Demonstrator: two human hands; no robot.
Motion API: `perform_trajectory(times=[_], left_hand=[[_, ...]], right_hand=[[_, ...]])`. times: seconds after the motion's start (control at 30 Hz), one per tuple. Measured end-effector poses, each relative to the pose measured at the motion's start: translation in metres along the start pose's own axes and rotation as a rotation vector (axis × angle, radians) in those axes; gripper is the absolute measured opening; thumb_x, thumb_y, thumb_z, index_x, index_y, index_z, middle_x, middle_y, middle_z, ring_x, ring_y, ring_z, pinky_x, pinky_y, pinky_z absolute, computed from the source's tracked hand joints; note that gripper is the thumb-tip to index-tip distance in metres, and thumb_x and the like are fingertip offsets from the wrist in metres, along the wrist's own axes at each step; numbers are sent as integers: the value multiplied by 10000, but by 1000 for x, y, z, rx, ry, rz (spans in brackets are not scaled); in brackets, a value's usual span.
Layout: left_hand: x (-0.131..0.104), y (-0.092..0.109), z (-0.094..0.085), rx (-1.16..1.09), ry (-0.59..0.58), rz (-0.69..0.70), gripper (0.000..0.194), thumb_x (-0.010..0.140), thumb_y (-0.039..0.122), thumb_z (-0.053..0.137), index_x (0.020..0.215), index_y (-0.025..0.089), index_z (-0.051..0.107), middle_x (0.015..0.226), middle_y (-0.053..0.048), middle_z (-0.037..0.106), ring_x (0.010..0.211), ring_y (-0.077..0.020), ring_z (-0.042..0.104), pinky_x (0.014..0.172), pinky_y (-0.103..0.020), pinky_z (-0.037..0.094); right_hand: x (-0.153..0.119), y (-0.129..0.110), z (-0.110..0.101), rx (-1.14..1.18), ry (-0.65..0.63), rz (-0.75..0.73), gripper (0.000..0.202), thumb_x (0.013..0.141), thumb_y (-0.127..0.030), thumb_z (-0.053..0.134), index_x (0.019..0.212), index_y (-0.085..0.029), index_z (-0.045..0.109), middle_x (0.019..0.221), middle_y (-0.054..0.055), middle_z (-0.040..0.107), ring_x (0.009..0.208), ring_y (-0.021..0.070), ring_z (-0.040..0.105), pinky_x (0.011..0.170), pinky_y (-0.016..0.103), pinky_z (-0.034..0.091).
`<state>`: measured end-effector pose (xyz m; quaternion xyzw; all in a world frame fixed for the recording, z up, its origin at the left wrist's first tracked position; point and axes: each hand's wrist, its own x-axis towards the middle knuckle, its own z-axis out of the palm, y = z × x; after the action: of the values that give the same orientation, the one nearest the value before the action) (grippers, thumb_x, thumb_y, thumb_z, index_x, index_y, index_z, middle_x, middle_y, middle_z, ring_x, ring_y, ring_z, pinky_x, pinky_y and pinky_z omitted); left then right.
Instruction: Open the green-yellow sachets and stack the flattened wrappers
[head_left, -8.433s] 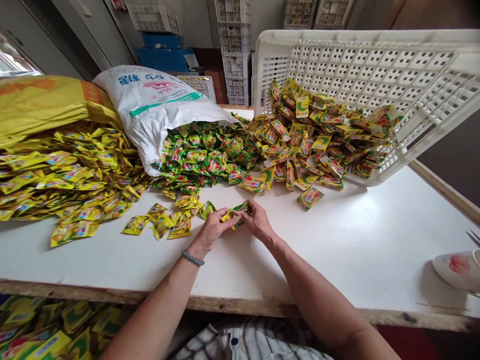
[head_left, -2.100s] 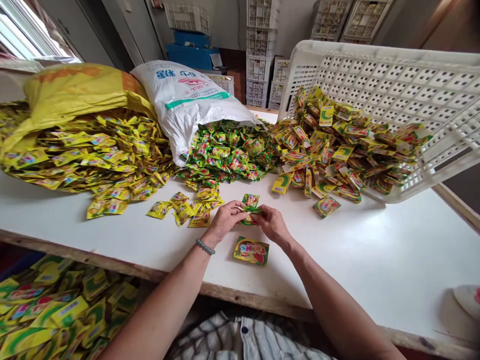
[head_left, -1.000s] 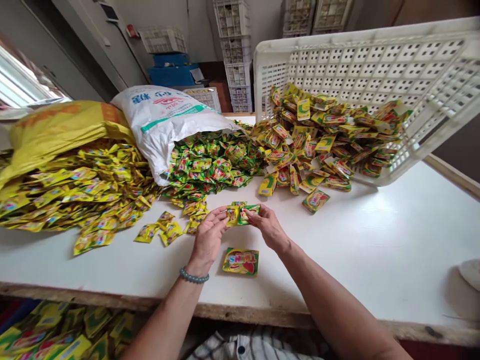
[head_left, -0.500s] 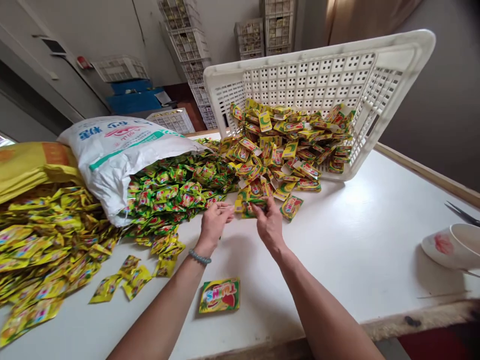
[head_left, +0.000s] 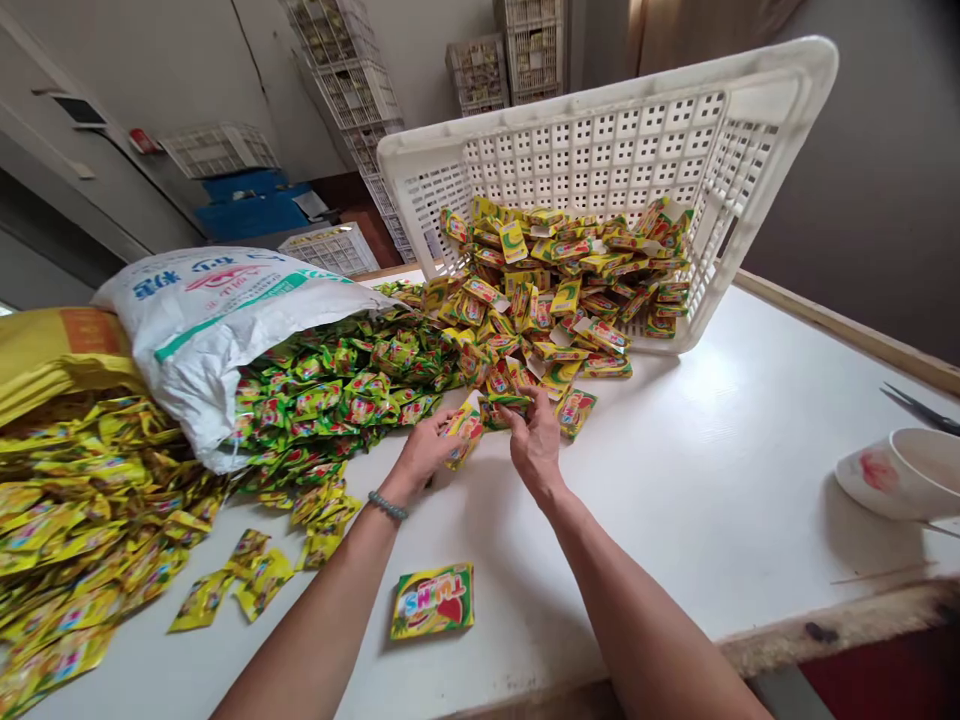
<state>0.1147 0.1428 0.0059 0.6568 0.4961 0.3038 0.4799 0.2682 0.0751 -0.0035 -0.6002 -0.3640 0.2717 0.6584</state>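
Note:
Between the fingers of my left hand (head_left: 429, 448) is a small yellow box (head_left: 466, 430), tilted, its white flap up. My right hand (head_left: 535, 440) touches a green packet (head_left: 501, 408) at the front of the box pile; its fingers are bent, and their grip is partly hidden. Small yellow boxes (head_left: 566, 297) spill from a tipped white crate (head_left: 600, 110). Green packets (head_left: 322, 400) pour from a white sack (head_left: 217, 310) on the left. A closed TWINS box (head_left: 433, 602) lies flat on the white table (head_left: 540, 620) between my forearms.
Yellow packets (head_left: 67, 520) are heaped at the far left beside a yellow bag (head_left: 60, 350). At the right edge are a white cup (head_left: 892, 478) and scissors (head_left: 919, 408). Stacked crates (head_left: 360, 95) stand behind the table.
My left hand now has a yellow box raised and tilted in its fingers. The right hand stays by the pile with its fingers a little more spread. The whole view has shifted slightly.

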Motion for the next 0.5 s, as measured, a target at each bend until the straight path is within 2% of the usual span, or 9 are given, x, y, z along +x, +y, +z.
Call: perform_trajectory(times=[0.07, 0.13, 0.23, 0.3, 0.37, 0.5], left_hand=[[-28, 0, -10, -102, -77, -56, 524, 597, 408, 799, 1030, 138, 679, 975, -114, 738, 787, -236, 687, 710, -332, 526], [-54, -1, -17, -254, -101, -115, 540, 608, 426, 828, 1041, 140, 678, 989, -102, 739, 772, -210, 689, 707, -307, 531], [-80, -4, -24, -446, -54, -169, 518, 587, 394, 874, 993, 139, 679, 908, -78, 744, 705, -171, 678, 671, -271, 529], [-91, -9, -27, -520, -10, -193, 512, 560, 383, 893, 957, 140, 678, 849, -68, 742, 670, -161, 671, 646, -263, 527], [-97, -15, -28, -565, 31, -203, 513, 537, 372, 905, 936, 144, 676, 839, -62, 740, 671, -160, 672, 654, -267, 531], [-103, -32, -25, -519, 29, -165, 481, 582, 380, 885, 949, 143, 684, 892, -72, 743, 725, -179, 682, 698, -288, 540]], right_hand=[[-1, 0, 3, 60, -43, -46, 271, 812, -316, 562, 1066, -225, 537, 931, 53, 692, 846, 207, 632, 786, 321, 494], [-2, 2, 5, 104, -126, -63, 244, 806, -341, 575, 1019, -223, 563, 911, 44, 683, 825, 198, 621, 777, 314, 493], [-5, 4, 7, 133, -370, -30, 260, 768, -391, 628, 947, -208, 588, 820, 20, 648, 764, 179, 586, 721, 295, 477], [-7, 5, 6, 115, -541, -3, 282, 740, -407, 661, 913, -195, 596, 783, 8, 624, 735, 164, 559, 686, 280, 457], [-8, 5, 5, 82, -650, 11, 281, 730, -402, 678, 887, -183, 598, 753, 1, 603, 709, 154, 539, 657, 268, 440], [-11, 4, 5, -39, -744, -56, 183, 751, -316, 680, 858, -174, 637, 769, 19, 620, 726, 162, 558, 668, 275, 440]])
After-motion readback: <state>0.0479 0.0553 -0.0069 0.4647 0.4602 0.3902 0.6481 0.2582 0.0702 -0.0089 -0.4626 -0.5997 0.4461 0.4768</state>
